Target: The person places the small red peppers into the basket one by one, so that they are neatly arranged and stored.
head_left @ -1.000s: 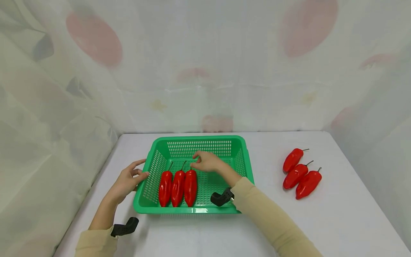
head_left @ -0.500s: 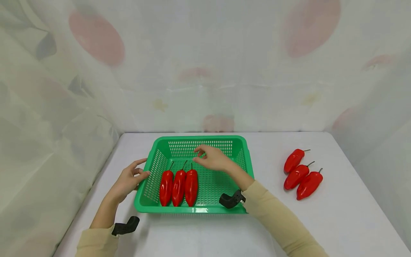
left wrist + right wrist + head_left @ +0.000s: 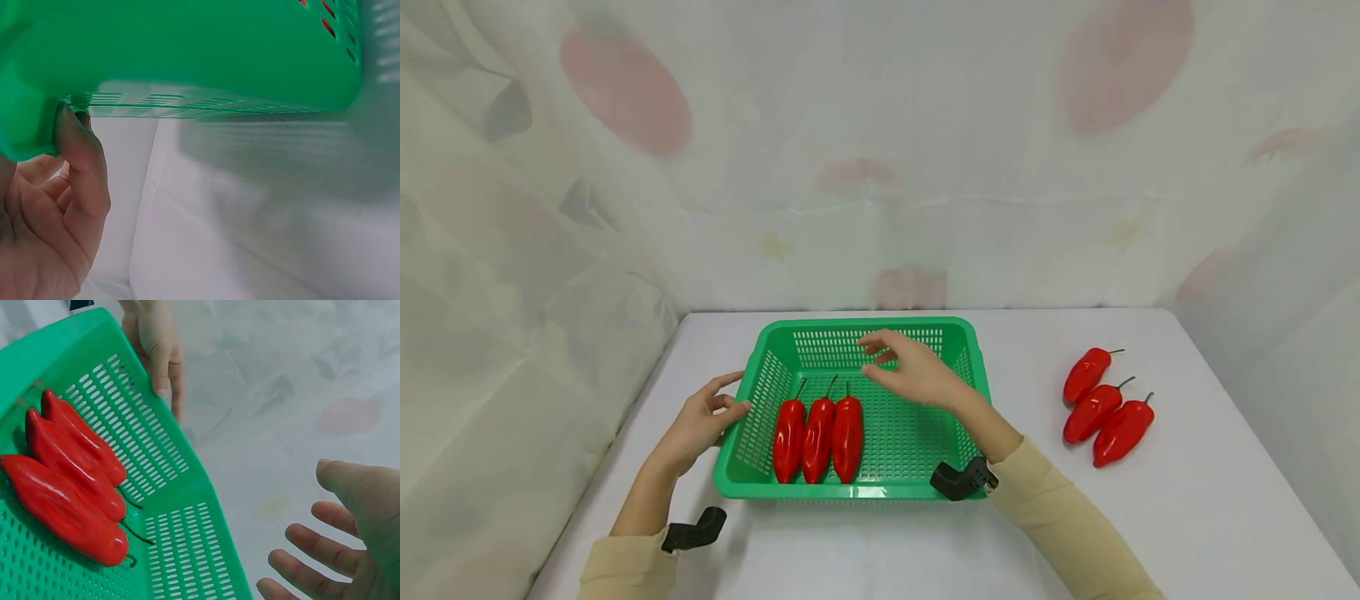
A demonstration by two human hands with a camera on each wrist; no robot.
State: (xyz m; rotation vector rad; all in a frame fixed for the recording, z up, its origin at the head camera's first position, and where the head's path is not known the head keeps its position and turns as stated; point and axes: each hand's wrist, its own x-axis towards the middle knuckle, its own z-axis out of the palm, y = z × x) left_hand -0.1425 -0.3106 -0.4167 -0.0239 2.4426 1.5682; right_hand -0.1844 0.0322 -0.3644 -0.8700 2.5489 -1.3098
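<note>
A green plastic basket (image 3: 790, 492) with slotted walls sits on the white table. Inside, three glossy red peppers (image 3: 817, 439) lie side by side toward the left, stems pointing to the far wall. My left hand (image 3: 698, 423) pinches the basket's left rim; in the left wrist view a finger (image 3: 87, 169) hooks under the lip. Above the basket's right half hovers my right hand (image 3: 917, 371), fingers relaxed and spread, touching nothing. The right wrist view has this right hand (image 3: 356, 544) apart from the basket wall, holding nothing.
Three more red peppers lie close together on the table's right side: a back one (image 3: 1086, 375), a middle one (image 3: 1092, 413) and a front one (image 3: 1122, 432). Pale patterned cloth (image 3: 1015, 208) hangs behind the table and at both sides.
My right hand has let go of the stem of the rightmost pepper in the basket and moved up and to the right. The left hand stays on the rim.
</note>
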